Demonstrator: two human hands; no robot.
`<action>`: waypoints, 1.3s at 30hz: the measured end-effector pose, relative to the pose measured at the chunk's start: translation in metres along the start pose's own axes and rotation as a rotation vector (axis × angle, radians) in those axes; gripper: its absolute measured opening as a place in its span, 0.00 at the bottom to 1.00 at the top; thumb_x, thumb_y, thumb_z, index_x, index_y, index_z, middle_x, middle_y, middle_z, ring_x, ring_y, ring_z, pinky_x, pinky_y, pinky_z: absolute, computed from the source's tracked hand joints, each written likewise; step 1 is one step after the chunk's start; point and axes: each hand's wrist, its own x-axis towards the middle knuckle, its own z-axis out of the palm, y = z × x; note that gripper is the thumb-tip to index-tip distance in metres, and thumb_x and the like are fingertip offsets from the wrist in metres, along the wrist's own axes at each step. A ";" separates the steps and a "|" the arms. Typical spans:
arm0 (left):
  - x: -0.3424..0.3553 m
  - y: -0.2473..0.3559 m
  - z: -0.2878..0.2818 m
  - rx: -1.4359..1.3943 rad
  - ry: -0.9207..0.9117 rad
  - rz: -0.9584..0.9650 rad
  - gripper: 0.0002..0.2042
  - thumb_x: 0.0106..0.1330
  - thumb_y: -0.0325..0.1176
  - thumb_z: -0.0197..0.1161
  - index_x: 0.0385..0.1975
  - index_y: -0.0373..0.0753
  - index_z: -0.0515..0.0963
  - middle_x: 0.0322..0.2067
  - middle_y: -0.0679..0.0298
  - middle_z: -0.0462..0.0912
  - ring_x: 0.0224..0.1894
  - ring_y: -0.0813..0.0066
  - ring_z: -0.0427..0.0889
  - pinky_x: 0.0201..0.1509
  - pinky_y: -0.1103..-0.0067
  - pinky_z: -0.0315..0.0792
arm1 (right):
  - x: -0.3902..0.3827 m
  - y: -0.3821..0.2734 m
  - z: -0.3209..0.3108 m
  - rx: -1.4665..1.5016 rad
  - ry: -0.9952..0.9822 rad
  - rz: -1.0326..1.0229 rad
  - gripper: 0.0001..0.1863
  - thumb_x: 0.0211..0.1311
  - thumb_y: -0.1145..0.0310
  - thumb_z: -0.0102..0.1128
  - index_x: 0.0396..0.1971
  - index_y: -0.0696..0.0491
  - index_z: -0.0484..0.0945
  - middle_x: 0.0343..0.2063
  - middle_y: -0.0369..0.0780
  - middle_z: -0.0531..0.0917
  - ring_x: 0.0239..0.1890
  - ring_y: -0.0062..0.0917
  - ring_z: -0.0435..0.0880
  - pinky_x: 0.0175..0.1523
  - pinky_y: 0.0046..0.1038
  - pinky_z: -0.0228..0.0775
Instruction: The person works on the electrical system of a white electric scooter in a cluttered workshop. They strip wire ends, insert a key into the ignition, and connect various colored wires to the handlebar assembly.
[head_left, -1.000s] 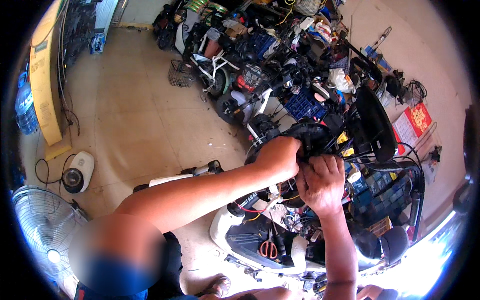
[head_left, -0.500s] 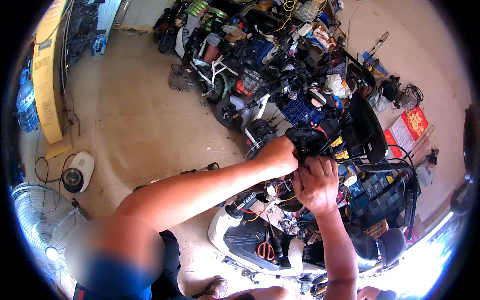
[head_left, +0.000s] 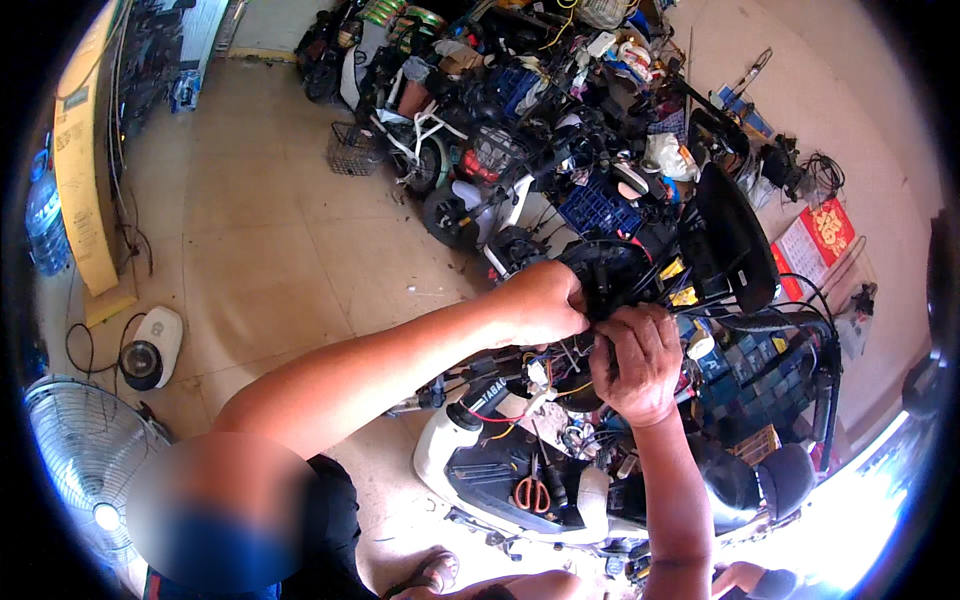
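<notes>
My left hand (head_left: 549,305) is closed at the black steering housing (head_left: 608,270) of a white scooter (head_left: 440,450), its fingertips hidden. Just right of it my right hand (head_left: 640,365) is closed too, fingers bent among black cables and thin coloured wires; what either holds is hidden. An open panel at the front has white connectors (head_left: 536,373) and red and yellow wires. A black oval panel (head_left: 740,235) stands right of the housing. Orange-handled scissors (head_left: 532,494) and a dark tool lie in the black tray (head_left: 485,475) below.
A pile of parts, baskets and scooters (head_left: 510,110) fills the back. A silver fan (head_left: 85,460), white device (head_left: 150,350), blue water jug (head_left: 45,220) and yellow board (head_left: 85,190) are left. A red calendar (head_left: 830,225) is right. Another person's limb (head_left: 740,580) shows at lower right.
Both my hands stay at the housing and have shifted slightly left and up in the picture, with the right hand's fingers a little repositioned. The view has shifted slightly too.
</notes>
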 end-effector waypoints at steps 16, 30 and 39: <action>-0.048 -0.006 0.011 -0.555 0.060 -0.059 0.15 0.71 0.29 0.65 0.55 0.32 0.83 0.33 0.65 0.85 0.21 0.82 0.76 0.22 0.83 0.65 | -0.017 -0.023 0.003 0.132 0.231 0.233 0.17 0.53 0.80 0.67 0.45 0.56 0.82 0.41 0.45 0.85 0.44 0.45 0.83 0.53 0.43 0.76; -0.065 -0.009 0.026 -0.394 0.132 0.031 0.17 0.72 0.27 0.69 0.58 0.32 0.80 0.41 0.64 0.90 0.27 0.84 0.81 0.30 0.85 0.75 | -0.035 -0.090 0.012 0.244 0.163 0.745 0.10 0.63 0.75 0.70 0.44 0.53 0.87 0.37 0.43 0.88 0.34 0.40 0.89 0.39 0.37 0.81; -0.062 -0.010 0.043 0.415 0.502 0.345 0.09 0.67 0.25 0.71 0.45 0.35 0.86 0.39 0.59 0.91 0.37 0.68 0.91 0.41 0.75 0.84 | -0.035 -0.096 0.000 0.529 0.197 1.024 0.08 0.64 0.73 0.70 0.40 0.58 0.90 0.29 0.47 0.89 0.28 0.35 0.89 0.36 0.33 0.79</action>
